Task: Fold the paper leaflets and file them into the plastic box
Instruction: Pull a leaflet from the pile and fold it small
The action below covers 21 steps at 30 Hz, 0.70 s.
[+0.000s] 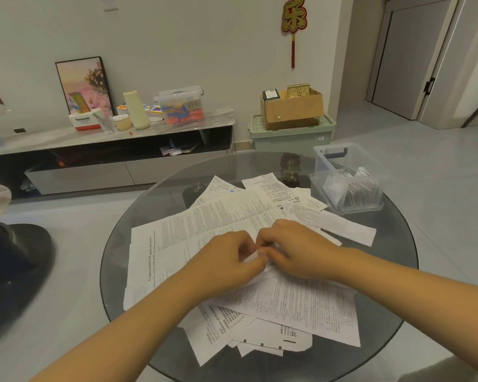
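My left hand (226,260) and right hand (295,250) met fingertip to fingertip, both curled and pinching one small folded leaflet (255,259) between them, just above the heap. Beneath them lay a spread of unfolded printed leaflets (204,224), overlapping across the round glass table (127,230). The clear plastic box (348,177) stood open at the table's far right edge, well apart from my hands, with folded leaflets (362,188) standing in it. A cardboard box (293,108) sat on a green crate (290,136) by the wall.
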Each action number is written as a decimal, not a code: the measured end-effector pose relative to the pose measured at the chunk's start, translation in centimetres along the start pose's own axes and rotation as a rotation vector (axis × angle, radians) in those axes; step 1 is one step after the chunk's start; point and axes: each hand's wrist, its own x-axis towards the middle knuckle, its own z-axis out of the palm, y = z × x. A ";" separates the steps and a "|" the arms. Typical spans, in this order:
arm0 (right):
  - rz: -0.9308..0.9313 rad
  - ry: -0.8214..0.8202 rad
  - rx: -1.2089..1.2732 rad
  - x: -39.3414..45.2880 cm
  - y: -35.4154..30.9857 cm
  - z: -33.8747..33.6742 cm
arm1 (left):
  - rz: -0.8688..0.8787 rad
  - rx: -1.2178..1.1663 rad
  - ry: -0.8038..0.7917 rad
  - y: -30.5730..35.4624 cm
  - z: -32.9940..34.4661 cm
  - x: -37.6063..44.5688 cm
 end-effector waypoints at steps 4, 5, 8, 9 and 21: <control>0.063 -0.014 0.003 1.2 -0.6 0.6 | -0.059 0.050 0.029 -0.6 0.1 0.4; 0.076 -0.026 -0.016 1.4 -0.6 0.8 | -0.077 0.054 0.019 -0.8 0.1 0.5; 0.104 -0.101 -0.081 1.9 -0.7 0.7 | -0.086 0.104 0.001 -1.0 0.0 0.5; 0.111 -0.133 -0.085 2.0 -0.7 0.4 | -0.083 0.121 0.001 -1.1 0.0 0.6; 0.158 -0.210 -0.036 0.9 -0.9 -0.5 | -0.085 0.164 -0.017 -0.4 0.6 1.0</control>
